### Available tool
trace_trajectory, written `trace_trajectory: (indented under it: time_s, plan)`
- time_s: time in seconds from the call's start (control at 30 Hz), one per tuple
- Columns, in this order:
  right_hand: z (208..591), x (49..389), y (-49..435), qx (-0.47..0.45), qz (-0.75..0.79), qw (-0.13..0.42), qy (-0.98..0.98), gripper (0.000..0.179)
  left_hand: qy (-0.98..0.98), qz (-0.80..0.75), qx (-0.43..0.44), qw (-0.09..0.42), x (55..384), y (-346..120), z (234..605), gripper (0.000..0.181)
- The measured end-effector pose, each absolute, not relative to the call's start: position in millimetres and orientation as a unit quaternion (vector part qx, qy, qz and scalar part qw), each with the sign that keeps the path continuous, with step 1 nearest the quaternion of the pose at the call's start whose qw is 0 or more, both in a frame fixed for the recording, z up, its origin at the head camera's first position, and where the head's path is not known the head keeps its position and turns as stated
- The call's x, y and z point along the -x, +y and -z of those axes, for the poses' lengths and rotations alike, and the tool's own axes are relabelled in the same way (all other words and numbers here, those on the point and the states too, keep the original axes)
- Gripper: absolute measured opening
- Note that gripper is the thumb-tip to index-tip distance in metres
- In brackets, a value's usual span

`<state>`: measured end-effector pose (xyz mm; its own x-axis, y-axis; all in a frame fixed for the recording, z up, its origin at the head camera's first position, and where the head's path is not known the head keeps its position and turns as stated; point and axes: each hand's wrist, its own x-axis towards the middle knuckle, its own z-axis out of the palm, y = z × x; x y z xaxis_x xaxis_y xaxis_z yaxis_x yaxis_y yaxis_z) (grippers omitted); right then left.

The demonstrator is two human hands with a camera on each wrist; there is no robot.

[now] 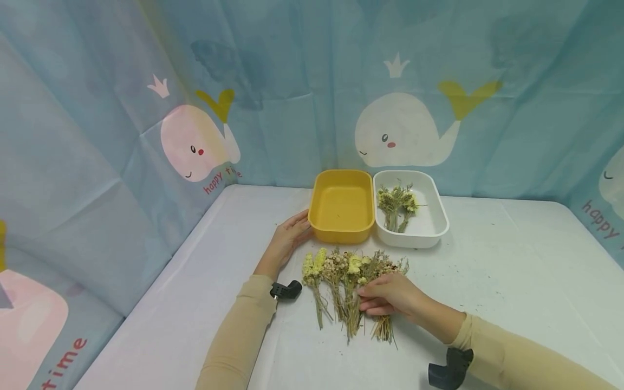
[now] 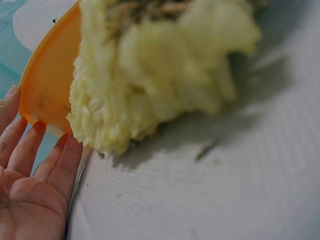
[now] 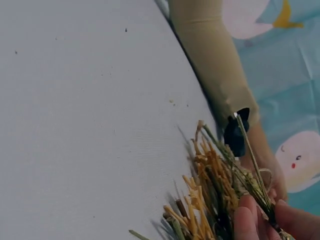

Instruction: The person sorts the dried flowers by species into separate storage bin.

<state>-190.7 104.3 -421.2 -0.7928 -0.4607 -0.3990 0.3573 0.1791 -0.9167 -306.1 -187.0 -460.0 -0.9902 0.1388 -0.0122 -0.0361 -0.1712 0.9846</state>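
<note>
My left hand (image 1: pixel 287 238) touches the left side of the yellow container (image 1: pixel 341 236), its fingers nearly straight against the wall. In the left wrist view, those fingertips (image 2: pixel 36 127) rest along the container's orange-looking side. Several bunches of dried flowers lie in a row in front; the leftmost is a pale yellow bunch (image 1: pixel 314 265), large and blurred in the left wrist view. Over the right end of the row, my right hand (image 1: pixel 392 295) pinches thin green stems of a dried flower bunch (image 3: pixel 257 187) between thumb and fingers. Cut brown stems (image 3: pixel 200 185) lie beside it.
Right of the yellow container stands a white container (image 1: pixel 431 214) holding dried flowers (image 1: pixel 397 203) on its left side. Small plant crumbs dot the white table (image 1: pixel 497 271). A blue curtain (image 1: pixel 302 130) with printed whales hangs behind and along the left.
</note>
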Motion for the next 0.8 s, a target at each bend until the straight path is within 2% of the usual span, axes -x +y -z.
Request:
trace_trajectory:
  time_s: [0.43, 0.8]
  plan:
    - [395.0, 184.8, 122.4, 0.072, 0.650, 0.284, 0.701, 0.033, 0.645, -0.762, -0.038, 0.050, 306.5, -187.4, 462.3, 0.048]
    - [371.4, 202.7, 140.4, 0.066, 0.657, 0.271, 0.700, 0.026, 0.633, -0.772, -0.039, 0.050, 308.4, -186.3, 462.8, 0.048]
